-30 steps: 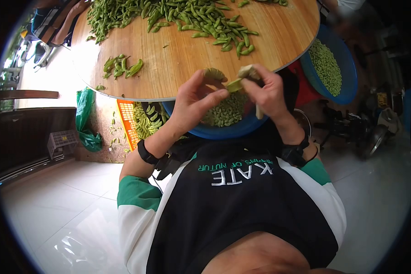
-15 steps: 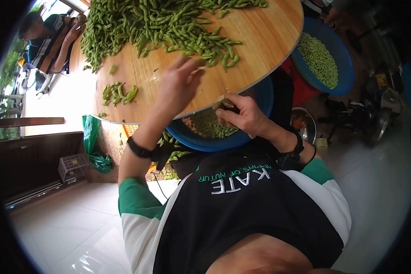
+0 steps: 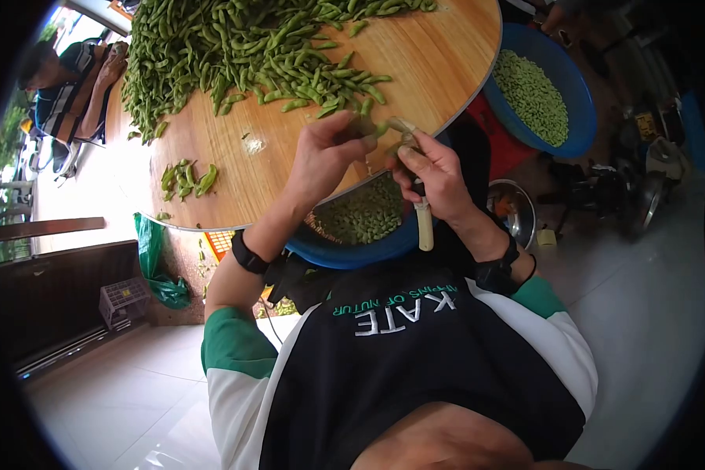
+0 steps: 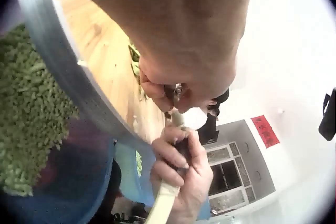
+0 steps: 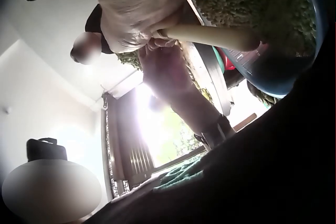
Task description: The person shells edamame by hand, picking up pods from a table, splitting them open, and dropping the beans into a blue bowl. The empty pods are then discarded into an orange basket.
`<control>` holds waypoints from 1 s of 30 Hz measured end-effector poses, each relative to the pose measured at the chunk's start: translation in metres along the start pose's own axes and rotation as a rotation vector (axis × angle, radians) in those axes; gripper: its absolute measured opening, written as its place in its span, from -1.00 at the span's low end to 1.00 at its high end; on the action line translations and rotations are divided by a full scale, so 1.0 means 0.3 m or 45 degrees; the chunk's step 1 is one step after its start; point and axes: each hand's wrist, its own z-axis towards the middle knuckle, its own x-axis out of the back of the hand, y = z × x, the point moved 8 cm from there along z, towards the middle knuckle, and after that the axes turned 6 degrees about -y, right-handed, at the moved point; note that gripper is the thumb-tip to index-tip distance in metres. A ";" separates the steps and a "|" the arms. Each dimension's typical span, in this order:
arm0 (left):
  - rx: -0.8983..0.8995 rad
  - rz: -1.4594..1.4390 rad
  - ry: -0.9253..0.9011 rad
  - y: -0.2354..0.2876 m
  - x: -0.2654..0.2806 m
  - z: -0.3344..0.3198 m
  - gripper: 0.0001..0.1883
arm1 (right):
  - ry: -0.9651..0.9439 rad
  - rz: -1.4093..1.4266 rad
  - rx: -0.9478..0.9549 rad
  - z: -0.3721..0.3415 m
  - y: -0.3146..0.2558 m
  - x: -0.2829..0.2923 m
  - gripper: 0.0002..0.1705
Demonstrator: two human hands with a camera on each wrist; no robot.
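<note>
Above the table's near edge, my left hand [image 3: 321, 157] pinches a green soybean pod [image 3: 380, 128] between thumb and fingers; motion blurs it. Close beside it, my right hand [image 3: 439, 176] has its fingers curled round a tool with a cream handle [image 3: 424, 227], which points down toward my body. The tool's working end is hidden by the fingers. In the right wrist view the handle [image 5: 215, 36] sticks out from the palm. Below both hands, a blue basin [image 3: 352, 257] holds shelled green beans [image 3: 368, 215]. A large heap of pods [image 3: 227, 55] covers the far side of the wooden table [image 3: 266, 168].
A small pile of pods [image 3: 186, 178] lies at the table's left. Another blue basin [image 3: 580, 141] of beans stands at the right, near a metal bowl [image 3: 517, 215]. A green bag [image 3: 157, 266] hangs at the left. Another person [image 3: 70, 86] sits at the far left.
My left hand went out over the table toward the heap and came back beside the right hand with a pod. The right hand turned, bringing the cream handle into sight.
</note>
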 end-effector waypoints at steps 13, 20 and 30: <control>-0.120 -0.259 0.176 -0.035 0.070 -0.136 -0.90 | -0.347 0.108 -0.103 0.021 0.055 -0.161 -0.55; -0.226 -0.374 0.230 -0.031 0.079 -0.191 -0.92 | -0.295 -0.089 -0.020 0.024 0.066 -0.187 -0.60; 0.265 -1.050 -0.026 -0.135 0.050 -0.181 -0.97 | -0.385 -0.782 0.619 0.010 0.032 -0.196 -0.54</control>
